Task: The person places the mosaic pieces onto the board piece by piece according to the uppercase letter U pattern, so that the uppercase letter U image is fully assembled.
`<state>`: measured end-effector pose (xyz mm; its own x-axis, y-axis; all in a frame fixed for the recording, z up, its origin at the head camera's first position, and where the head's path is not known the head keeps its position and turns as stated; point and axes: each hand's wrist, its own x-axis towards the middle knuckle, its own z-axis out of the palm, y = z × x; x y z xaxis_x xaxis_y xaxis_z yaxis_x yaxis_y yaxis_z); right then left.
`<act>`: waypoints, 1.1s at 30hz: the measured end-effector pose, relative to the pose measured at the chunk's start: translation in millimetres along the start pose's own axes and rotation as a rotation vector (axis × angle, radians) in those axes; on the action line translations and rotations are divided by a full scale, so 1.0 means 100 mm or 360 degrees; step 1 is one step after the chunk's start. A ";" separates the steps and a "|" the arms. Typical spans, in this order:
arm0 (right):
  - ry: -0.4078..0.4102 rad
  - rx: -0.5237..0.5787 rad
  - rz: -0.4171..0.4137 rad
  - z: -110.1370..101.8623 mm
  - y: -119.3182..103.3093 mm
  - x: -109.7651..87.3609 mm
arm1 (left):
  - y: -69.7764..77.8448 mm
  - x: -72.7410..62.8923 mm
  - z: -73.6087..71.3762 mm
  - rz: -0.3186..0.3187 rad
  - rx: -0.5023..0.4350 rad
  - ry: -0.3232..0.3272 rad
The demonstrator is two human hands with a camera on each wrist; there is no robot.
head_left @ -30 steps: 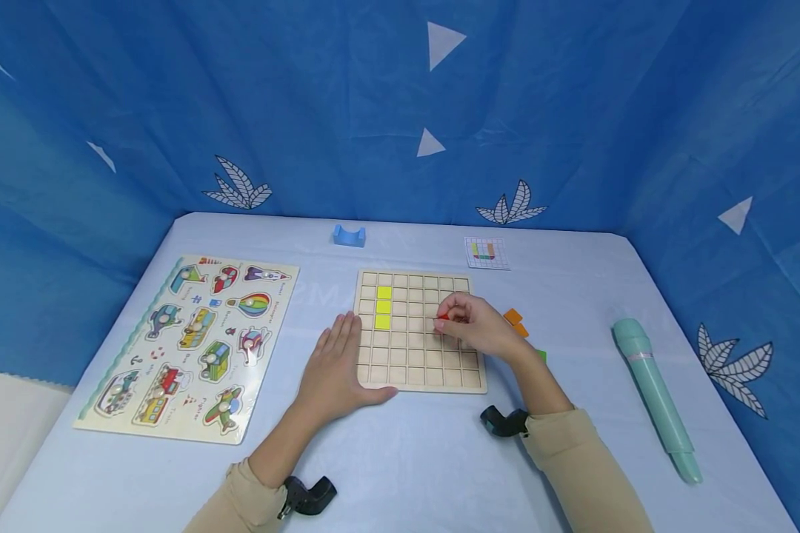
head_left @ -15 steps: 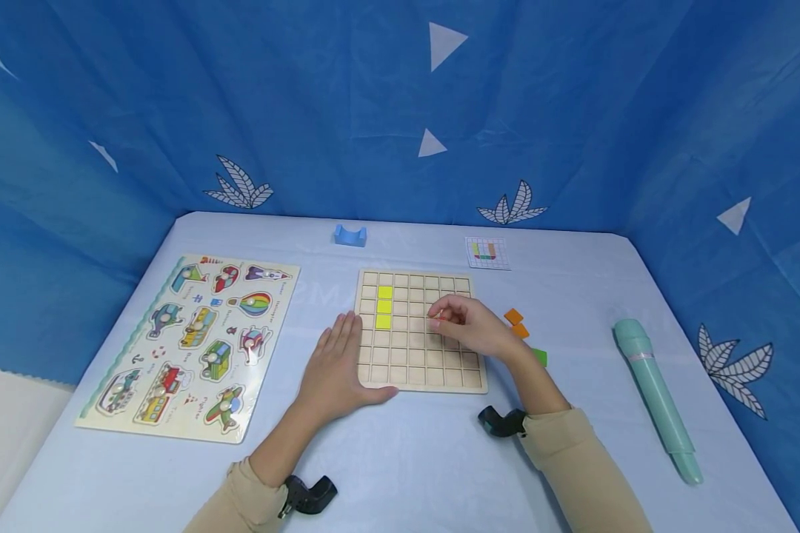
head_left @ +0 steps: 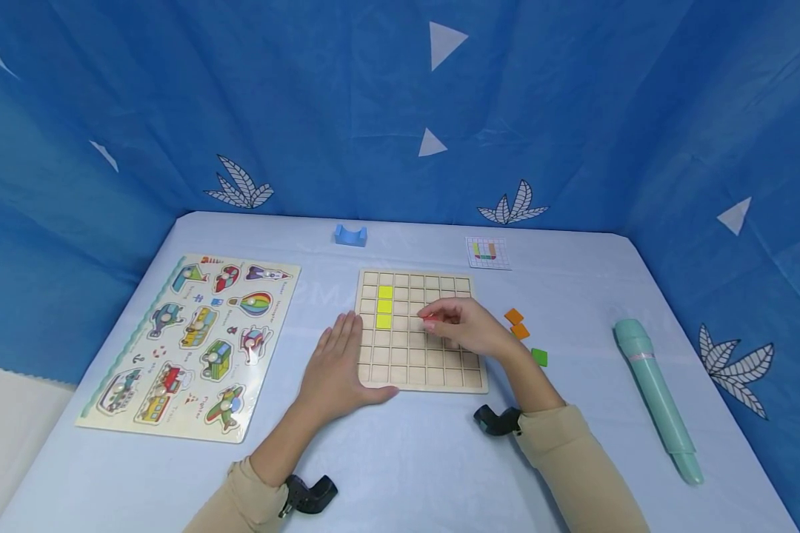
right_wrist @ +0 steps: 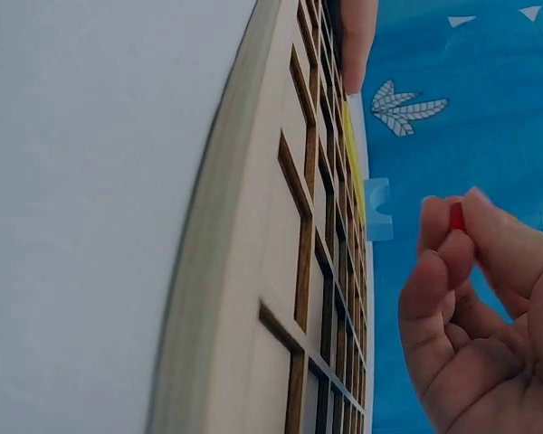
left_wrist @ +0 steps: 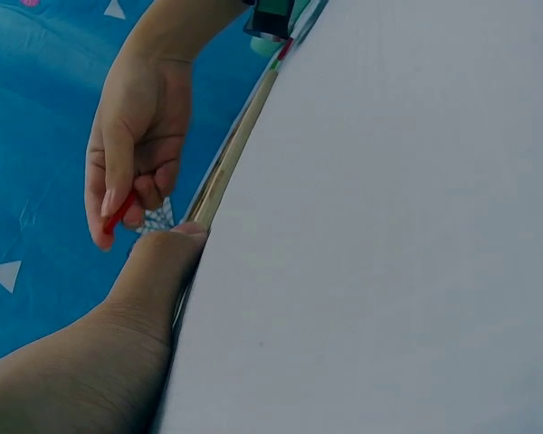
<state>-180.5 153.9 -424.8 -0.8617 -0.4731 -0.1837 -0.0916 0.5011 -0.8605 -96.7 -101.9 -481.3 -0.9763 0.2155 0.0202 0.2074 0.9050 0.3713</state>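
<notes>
From my end, the worktop (head_left: 433,459) carries a picture puzzle (head_left: 180,428) along its left edge and a teal tube (head_left: 656,392) near its right edge. The grid board (head_left: 398,355) lies between them. The person's left hand (head_left: 338,370) rests with fingers straight at its left edge, thumb along the near edge, gripping nothing. The right hand (head_left: 470,323) pinches a red tile (right_wrist: 457,215) between thumb and fingertips, above the board and apart from it. A card (head_left: 488,253) and a blue block (head_left: 351,236) sit toward the worktop's far edge. Three yellow tiles (head_left: 384,306) fill part of the board's second column from the left; two orange tiles (head_left: 514,323) and a green tile (head_left: 539,357) lie off its right edge. I'd worry that the tip pinch could let the red tile slip or land across a divider, or that a dropping knuckle could nudge the board.
</notes>
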 end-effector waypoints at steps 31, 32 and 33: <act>-0.0084 -0.0049 -0.0081 0.26 -0.12 0.27 | 0.00 0.01 0.02 -0.0004 0.0025 -0.0005; -0.0087 -0.0059 -0.0085 0.28 -0.13 0.28 | 0.00 0.01 0.02 -0.0004 0.0026 -0.0005; -0.0084 -0.0075 -0.0087 0.30 -0.15 0.29 | 0.00 0.01 0.02 -0.0003 0.0026 -0.0003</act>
<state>-189.7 111.3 -431.7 -0.8272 -0.5376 -0.1633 -0.1622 0.5068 -0.8467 -97.5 -101.2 -483.5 -0.9765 0.2147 0.0177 0.2068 0.9112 0.3563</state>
